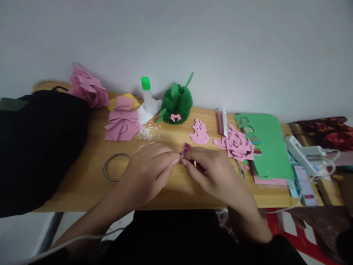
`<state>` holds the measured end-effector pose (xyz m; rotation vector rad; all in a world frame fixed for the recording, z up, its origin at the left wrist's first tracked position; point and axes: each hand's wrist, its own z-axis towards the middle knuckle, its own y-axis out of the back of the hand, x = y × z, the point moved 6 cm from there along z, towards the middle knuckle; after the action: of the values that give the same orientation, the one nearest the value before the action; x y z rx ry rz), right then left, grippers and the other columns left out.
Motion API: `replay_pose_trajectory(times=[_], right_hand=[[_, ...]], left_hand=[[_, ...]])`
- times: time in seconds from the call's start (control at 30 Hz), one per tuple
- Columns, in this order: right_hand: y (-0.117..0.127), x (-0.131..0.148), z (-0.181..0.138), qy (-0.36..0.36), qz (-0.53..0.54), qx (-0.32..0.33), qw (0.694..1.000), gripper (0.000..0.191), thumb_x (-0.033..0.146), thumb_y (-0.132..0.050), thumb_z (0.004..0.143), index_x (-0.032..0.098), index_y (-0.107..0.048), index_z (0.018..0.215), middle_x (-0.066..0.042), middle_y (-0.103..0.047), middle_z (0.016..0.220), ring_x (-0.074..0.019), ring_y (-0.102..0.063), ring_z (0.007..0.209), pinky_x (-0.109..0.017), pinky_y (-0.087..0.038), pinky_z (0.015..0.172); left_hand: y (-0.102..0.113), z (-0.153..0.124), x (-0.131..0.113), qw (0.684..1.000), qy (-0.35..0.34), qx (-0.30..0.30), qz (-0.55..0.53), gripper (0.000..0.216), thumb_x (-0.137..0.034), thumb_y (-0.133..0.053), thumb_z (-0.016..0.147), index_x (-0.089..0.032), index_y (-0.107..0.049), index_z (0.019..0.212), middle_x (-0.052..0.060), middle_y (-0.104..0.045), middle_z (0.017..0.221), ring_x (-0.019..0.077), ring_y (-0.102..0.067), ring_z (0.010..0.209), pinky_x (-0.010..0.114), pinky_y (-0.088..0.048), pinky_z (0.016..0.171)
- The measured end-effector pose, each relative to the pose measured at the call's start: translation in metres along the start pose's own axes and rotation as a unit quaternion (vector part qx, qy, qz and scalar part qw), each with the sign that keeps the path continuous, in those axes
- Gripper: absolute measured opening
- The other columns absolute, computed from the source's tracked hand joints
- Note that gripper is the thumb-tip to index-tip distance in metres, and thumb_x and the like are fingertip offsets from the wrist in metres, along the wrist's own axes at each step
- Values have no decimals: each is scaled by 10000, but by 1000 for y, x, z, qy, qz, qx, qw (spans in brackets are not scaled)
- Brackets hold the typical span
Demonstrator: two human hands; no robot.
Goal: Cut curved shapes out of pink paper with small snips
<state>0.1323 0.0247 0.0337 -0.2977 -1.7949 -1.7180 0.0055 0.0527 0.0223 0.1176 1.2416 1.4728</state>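
Pink folded paper — pinched by left hand and right hand alike — shows over the wooden counter.

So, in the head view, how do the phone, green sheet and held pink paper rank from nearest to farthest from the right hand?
1. Held pink paper: at the fingertips of the right hand.
2. Green sheet: off to the right on the table.
3. Phone: farther right, past the sheet.
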Motion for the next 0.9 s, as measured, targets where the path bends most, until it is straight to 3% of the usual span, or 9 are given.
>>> replay_pose_trajectory(times=[0.2, 0.4, 0.6, 0.9], right_hand=[[-10, 24, 34, -7, -7, -5, 1000, 216, 172, -532, 900, 131, -613, 704, 5, -563, 618, -95, -477, 520, -237, -307, 516], [-16, 30, 25, -50, -11, -58, 997, 196, 174, -522, 859, 157, -573, 670, 20, -540, 603, -87, -433, 499, -235, -283, 506], [-13, 35, 5, -54, 11, -66, 996, 171, 180, -517, 850, 155, -614, 710, 11, -579, 613, -90, -442, 498, -230, -304, 503], [9, 24, -35, -19, -9, -98, 995, 165, 144, -522, 834, 158, -597, 687, 29, -539, 573, -81, -428, 485, -219, -296, 493]], left_hand=[[31, -3, 21, 1000, 21, 5, -5, 193, -82, -489, 912, -127, -660, 835, 33, -690, 785, 146, -620, 735, 261, -450, 666], [34, -6, 20, 1000, -6, 17, -16, 210, -88, -468, 922, -116, -657, 832, 52, -684, 792, 163, -612, 745, 282, -448, 670], [31, -10, 4, 999, -32, 27, 0, 241, -100, -451, 929, -146, -639, 787, 41, -667, 743, 166, -593, 690, 298, -443, 637], [13, -5, -39, 998, -48, 25, 30, 251, -135, -438, 945, -148, -634, 789, 63, -696, 826, 198, -635, 795, 331, -481, 697]])
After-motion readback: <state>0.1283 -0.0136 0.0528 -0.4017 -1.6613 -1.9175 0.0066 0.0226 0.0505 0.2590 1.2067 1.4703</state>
